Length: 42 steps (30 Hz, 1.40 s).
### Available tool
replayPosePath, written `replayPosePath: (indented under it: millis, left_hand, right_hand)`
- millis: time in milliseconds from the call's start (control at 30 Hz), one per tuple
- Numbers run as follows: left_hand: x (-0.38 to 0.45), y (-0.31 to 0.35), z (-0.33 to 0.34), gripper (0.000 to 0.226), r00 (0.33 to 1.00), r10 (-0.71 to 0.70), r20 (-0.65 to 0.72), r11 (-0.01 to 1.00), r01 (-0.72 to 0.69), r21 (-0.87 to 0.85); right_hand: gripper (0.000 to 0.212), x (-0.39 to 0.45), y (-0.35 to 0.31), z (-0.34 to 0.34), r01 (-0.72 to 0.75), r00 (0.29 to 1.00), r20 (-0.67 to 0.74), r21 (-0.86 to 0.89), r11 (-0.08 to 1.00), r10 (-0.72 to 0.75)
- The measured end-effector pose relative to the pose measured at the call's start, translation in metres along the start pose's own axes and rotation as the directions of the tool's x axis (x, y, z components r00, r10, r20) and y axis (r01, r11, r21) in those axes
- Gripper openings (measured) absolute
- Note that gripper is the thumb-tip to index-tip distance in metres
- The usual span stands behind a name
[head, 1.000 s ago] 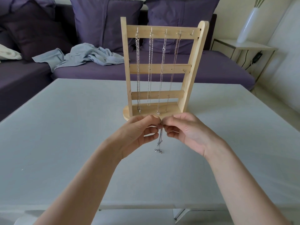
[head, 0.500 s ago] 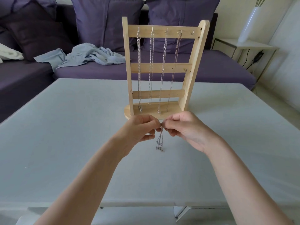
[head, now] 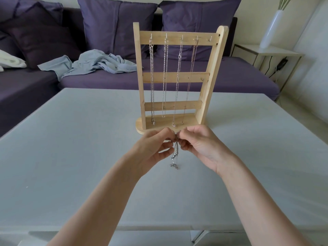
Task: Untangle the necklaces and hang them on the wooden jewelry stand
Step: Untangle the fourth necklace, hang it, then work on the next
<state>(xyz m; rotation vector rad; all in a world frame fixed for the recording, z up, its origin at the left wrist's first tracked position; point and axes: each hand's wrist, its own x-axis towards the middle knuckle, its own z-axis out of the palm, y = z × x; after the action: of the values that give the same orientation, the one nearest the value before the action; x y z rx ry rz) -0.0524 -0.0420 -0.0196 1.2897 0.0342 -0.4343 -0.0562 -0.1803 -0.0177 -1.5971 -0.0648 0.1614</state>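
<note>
**Q.** What is held, and where?

**A.** A silver chain (head: 174,158) is pinched at its upper end between the fingertips of the left hand (head: 152,148) and the right hand (head: 198,145), which are pressed close together just in front of the wooden jewelry stand (head: 177,77). The rest of the chain is seen dangling toward 6 o'clock, bunched, above the table (head: 71,148). Whether a knot remains cannot be told.

**Q.** What could go wrong?

**A.** If the ends are pulled apart sharply, any tangle would likely be tightened rather than freed. Four chains are already hung from the top bar; they could be snagged or swung into one another if the lift to the free hook (head: 210,39) at 1 o'clock is made across them. The stand might be nudged by knuckles at its base (head: 142,127), which lies just beyond the hands.

**Q.** What room is available?

**A.** Bare tabletop is offered at 3 and 9 o'clock. The near table edge lies at 6 o'clock, well apart from the hands.
</note>
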Motion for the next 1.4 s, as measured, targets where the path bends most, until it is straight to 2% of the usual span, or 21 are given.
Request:
replayPosePath:
  millis: [167,233,300,367,433,533,633,833,1067,1233,1333,1400]
  left_hand:
    - [0.002,0.005,0.002,0.021,0.996,-0.059,-0.074,0.983,0.045,-0.178]
    - [0.005,0.009,-0.003,0.02,0.994,-0.04,-0.103,0.969,0.014,-0.248]
    - [0.005,0.012,-0.008,0.021,0.993,0.003,-0.122,0.967,-0.034,-0.253]
    - [0.003,0.012,-0.009,0.024,0.993,0.055,-0.109,0.983,-0.074,-0.171]
    - [0.0,0.008,-0.005,0.024,0.989,0.112,-0.095,0.994,-0.112,0.003]
    - [-0.002,0.004,-0.001,0.019,0.981,0.179,-0.078,0.965,-0.16,0.207]
    - [-0.001,0.002,-0.001,0.013,0.97,0.226,-0.087,0.928,-0.187,0.321]
    - [0.002,0.0,-0.003,0.011,0.948,0.289,-0.133,0.888,-0.214,0.408]
    - [0.003,-0.001,-0.004,0.023,0.929,0.363,-0.067,0.819,-0.284,0.498]
    - [0.004,-0.004,-0.003,0.025,0.937,0.347,-0.051,0.84,-0.286,0.462]
    - [0.005,-0.006,-0.003,0.027,0.934,0.354,-0.043,0.826,-0.291,0.484]
    - [0.005,-0.007,-0.003,0.03,0.922,0.388,-0.019,0.77,-0.313,0.556]
  right_hand:
    - [0.019,0.0,-0.005,0.004,0.06,0.998,-0.013,-0.198,0.978,-0.064]
    - [0.024,-0.002,-0.005,0.005,0.045,0.998,-0.038,-0.297,0.954,-0.059]
    - [0.024,-0.004,-0.003,0.002,0.04,0.995,-0.071,-0.311,0.949,-0.065]
    - [0.02,-0.004,-0.004,-0.003,0.07,0.989,-0.105,-0.277,0.958,-0.103]
    - [0.013,-0.004,-0.006,-0.008,0.116,0.984,-0.109,-0.202,0.972,-0.14]
    - [0.007,-0.004,-0.004,-0.009,0.123,0.99,-0.052,-0.104,0.987,-0.129]
    - [0.008,-0.004,-0.001,-0.007,0.094,0.995,-0.006,-0.126,0.988,-0.096]
    - [0.006,-0.005,-0.003,-0.007,0.051,0.998,-0.016,-0.144,0.988,-0.054]
    - [0.013,-0.004,-0.001,-0.007,0.058,0.997,-0.03,-0.186,0.981,-0.064]
    - [0.026,-0.002,-0.003,-0.008,0.086,0.995,-0.033,-0.234,0.968,-0.097]
    - [0.029,-0.002,-0.003,-0.006,0.06,0.997,-0.037,-0.246,0.967,-0.071]
    - [0.026,-0.002,-0.001,-0.003,0.002,0.998,-0.065,-0.207,0.978,-0.016]
